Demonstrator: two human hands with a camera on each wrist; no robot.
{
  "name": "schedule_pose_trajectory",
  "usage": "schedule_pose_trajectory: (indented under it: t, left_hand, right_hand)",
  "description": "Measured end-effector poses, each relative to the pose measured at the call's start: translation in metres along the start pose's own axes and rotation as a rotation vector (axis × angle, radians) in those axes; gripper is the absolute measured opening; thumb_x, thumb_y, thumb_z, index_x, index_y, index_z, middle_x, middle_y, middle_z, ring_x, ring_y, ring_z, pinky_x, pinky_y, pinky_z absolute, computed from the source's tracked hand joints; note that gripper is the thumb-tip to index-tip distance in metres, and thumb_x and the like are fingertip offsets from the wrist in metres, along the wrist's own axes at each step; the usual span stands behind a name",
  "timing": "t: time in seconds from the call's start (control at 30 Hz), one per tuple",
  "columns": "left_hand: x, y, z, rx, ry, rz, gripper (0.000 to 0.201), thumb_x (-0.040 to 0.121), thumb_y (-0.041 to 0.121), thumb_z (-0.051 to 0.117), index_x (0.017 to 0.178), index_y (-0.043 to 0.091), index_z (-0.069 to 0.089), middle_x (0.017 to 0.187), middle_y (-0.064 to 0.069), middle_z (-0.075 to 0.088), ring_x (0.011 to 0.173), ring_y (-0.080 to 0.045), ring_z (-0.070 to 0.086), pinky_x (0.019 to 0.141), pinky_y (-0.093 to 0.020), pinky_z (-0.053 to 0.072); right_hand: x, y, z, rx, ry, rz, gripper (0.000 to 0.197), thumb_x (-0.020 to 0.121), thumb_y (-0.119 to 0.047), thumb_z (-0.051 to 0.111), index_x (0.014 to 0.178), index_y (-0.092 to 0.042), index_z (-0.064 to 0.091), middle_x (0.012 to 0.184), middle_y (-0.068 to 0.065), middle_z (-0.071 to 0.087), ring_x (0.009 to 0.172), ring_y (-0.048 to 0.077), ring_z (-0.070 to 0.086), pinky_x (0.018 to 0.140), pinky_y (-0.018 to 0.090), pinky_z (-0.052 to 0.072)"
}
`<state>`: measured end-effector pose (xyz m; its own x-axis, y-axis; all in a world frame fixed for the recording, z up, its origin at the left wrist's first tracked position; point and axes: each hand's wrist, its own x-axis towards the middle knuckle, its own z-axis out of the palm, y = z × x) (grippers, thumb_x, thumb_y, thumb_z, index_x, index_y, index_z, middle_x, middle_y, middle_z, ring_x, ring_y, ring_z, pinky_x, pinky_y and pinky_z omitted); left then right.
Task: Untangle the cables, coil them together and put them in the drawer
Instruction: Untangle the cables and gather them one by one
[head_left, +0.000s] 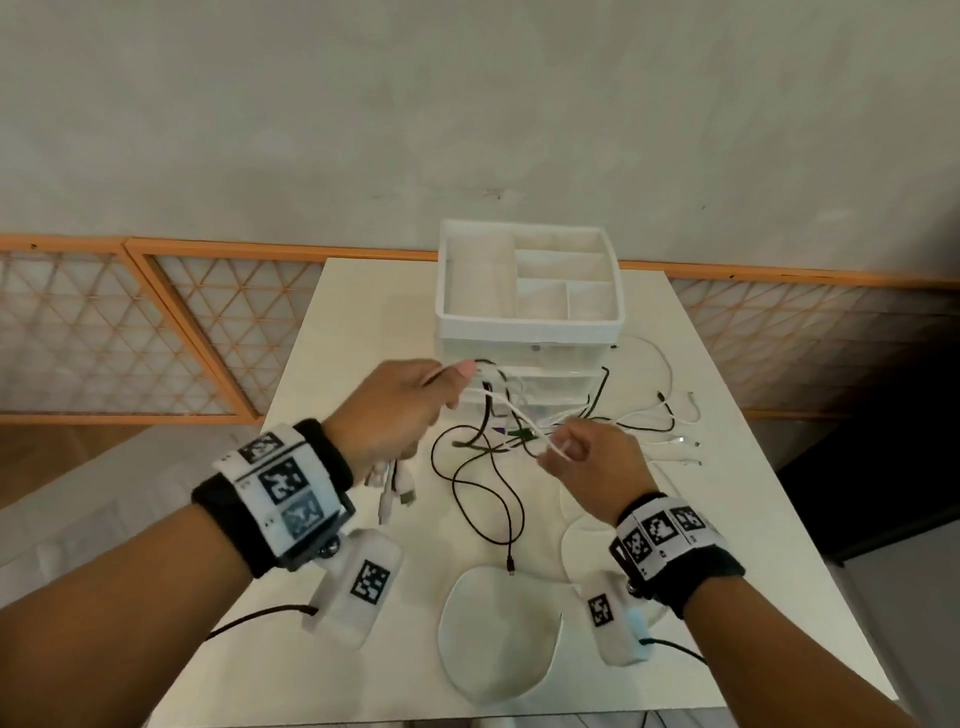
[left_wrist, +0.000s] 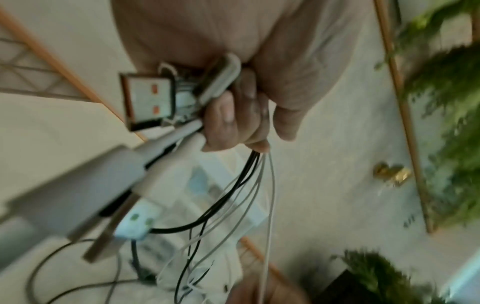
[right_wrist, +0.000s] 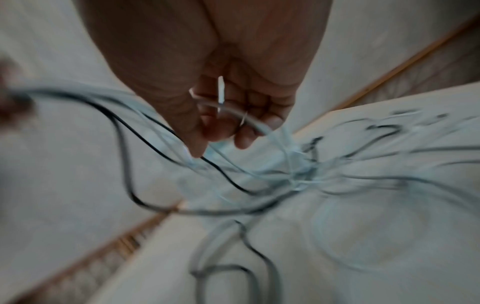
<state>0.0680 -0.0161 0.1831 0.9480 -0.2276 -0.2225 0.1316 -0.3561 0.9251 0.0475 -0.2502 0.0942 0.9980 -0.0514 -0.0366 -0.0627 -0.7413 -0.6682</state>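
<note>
A tangle of black and white cables (head_left: 524, 431) hangs between my hands above the white table (head_left: 753, 519), in front of the white drawer unit (head_left: 530, 364). My left hand (head_left: 400, 410) is raised and grips a bundle of cable ends; their USB plugs (left_wrist: 150, 100) stick out below the fist, and black and white strands (left_wrist: 249, 181) leave it near the fingertips. My right hand (head_left: 587, 457) holds a white cable (right_wrist: 249, 121) in its curled fingers. The right wrist view is blurred. A black cable loop (head_left: 483, 499) trails down onto the table.
An open white organiser tray (head_left: 530, 317) with several compartments sits on top of the drawer unit. Loose cable ends (head_left: 675, 441) lie on the table at the right. White round mats (head_left: 498, 634) lie near the front edge. An orange lattice railing (head_left: 130, 332) runs behind.
</note>
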Motion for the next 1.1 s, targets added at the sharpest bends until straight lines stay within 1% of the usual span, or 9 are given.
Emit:
schedule_pose_trajectory:
  t: [0.1, 0.2, 0.33, 0.5, 0.57, 0.73, 0.9, 1.03, 1.1]
  left_hand:
    - [0.001, 0.014, -0.015, -0.156, 0.083, 0.083, 0.033, 0.094, 0.040, 0.061, 0.074, 0.014, 0.055, 0.053, 0.003, 0.027, 0.045, -0.014, 0.020, 0.042, -0.023, 0.021]
    - [0.007, 0.011, -0.017, -0.160, 0.149, 0.100, 0.035, 0.096, 0.038, 0.059, 0.073, 0.013, 0.051, 0.054, -0.001, 0.027, 0.045, -0.015, 0.019, 0.043, -0.024, 0.021]
    - [0.017, -0.012, -0.012, 0.125, 0.182, 0.044, 0.038, 0.097, 0.041, 0.055, 0.078, 0.008, 0.050, 0.054, 0.000, 0.031, 0.038, -0.013, 0.023, 0.043, -0.025, 0.023]
    - [0.024, -0.029, -0.023, 0.079, 0.408, -0.071, 0.041, 0.097, 0.043, 0.055, 0.074, 0.009, 0.053, 0.054, -0.003, 0.037, 0.043, -0.021, 0.033, 0.050, -0.030, 0.032]
    - [0.025, -0.023, -0.033, -0.089, 0.517, -0.052, 0.037, 0.097, 0.041, 0.056, 0.073, 0.012, 0.053, 0.056, -0.005, 0.038, 0.040, -0.020, 0.035, 0.048, -0.028, 0.032]
    - [0.023, -0.007, -0.045, -0.305, 0.574, 0.012, 0.032, 0.099, 0.034, 0.056, 0.073, 0.015, 0.053, 0.046, 0.005, 0.036, 0.033, -0.011, 0.028, 0.040, -0.021, 0.027]
    - [0.025, -0.002, -0.024, -0.298, 0.416, -0.014, 0.027, 0.104, 0.031, 0.045, 0.084, 0.014, 0.052, 0.061, -0.003, 0.056, 0.033, -0.008, 0.029, 0.043, -0.024, 0.027]
    - [0.023, 0.024, 0.014, -0.328, 0.219, 0.070, 0.017, 0.104, 0.022, 0.044, 0.097, 0.010, 0.055, 0.092, -0.003, 0.078, 0.037, -0.012, 0.033, 0.037, -0.022, 0.031]
    - [0.019, 0.035, 0.037, -0.313, 0.102, 0.139, 0.023, 0.105, 0.023, 0.043, 0.090, 0.011, 0.055, 0.078, 0.001, 0.077, 0.036, -0.012, 0.038, 0.034, -0.020, 0.033]
  right_hand:
    - [-0.005, 0.050, 0.009, -0.199, 0.007, 0.204, 0.004, 0.087, -0.028, 0.070, 0.084, -0.028, 0.073, 0.090, 0.001, 0.066, 0.094, 0.022, 0.064, 0.083, 0.030, 0.047]
    - [0.005, 0.057, -0.003, -0.196, 0.056, 0.311, 0.019, 0.093, -0.024, 0.060, 0.101, -0.024, 0.077, 0.111, 0.009, 0.072, 0.106, 0.031, 0.065, 0.089, 0.030, 0.047]
    - [0.025, 0.008, -0.052, 0.105, 0.258, 0.163, 0.037, 0.089, -0.003, 0.048, 0.076, -0.032, 0.067, 0.093, -0.008, 0.073, 0.084, 0.023, 0.070, 0.085, 0.038, 0.056]
    - [0.023, -0.039, -0.101, 0.396, 0.643, -0.049, 0.021, 0.094, -0.044, 0.060, 0.087, -0.024, 0.065, 0.078, 0.011, 0.068, 0.063, 0.026, 0.060, 0.060, 0.035, 0.051]
    - [0.033, -0.012, -0.099, 0.212, 0.601, 0.102, 0.029, 0.094, -0.046, 0.058, 0.089, -0.018, 0.062, 0.085, 0.015, 0.069, 0.076, 0.032, 0.064, 0.065, 0.037, 0.049]
    - [0.029, 0.059, -0.066, -0.257, 0.083, 0.482, 0.037, 0.097, -0.051, 0.050, 0.097, -0.019, 0.067, 0.114, 0.017, 0.068, 0.113, 0.039, 0.057, 0.094, 0.040, 0.047]
    - [0.020, -0.004, -0.082, 0.050, 0.146, 0.025, 0.041, 0.098, -0.049, 0.045, 0.077, -0.021, 0.065, 0.076, -0.002, 0.071, 0.070, 0.022, 0.067, 0.075, 0.039, 0.056]
    - [0.007, -0.081, -0.083, 0.349, 0.007, -0.278, 0.031, 0.103, -0.036, 0.047, 0.084, -0.020, 0.067, 0.082, 0.006, 0.070, 0.059, 0.024, 0.065, 0.058, 0.025, 0.051]
    - [0.007, -0.102, -0.079, 0.461, 0.016, -0.346, 0.029, 0.104, -0.030, 0.046, 0.087, -0.020, 0.067, 0.086, 0.006, 0.071, 0.059, 0.031, 0.065, 0.055, 0.027, 0.050]
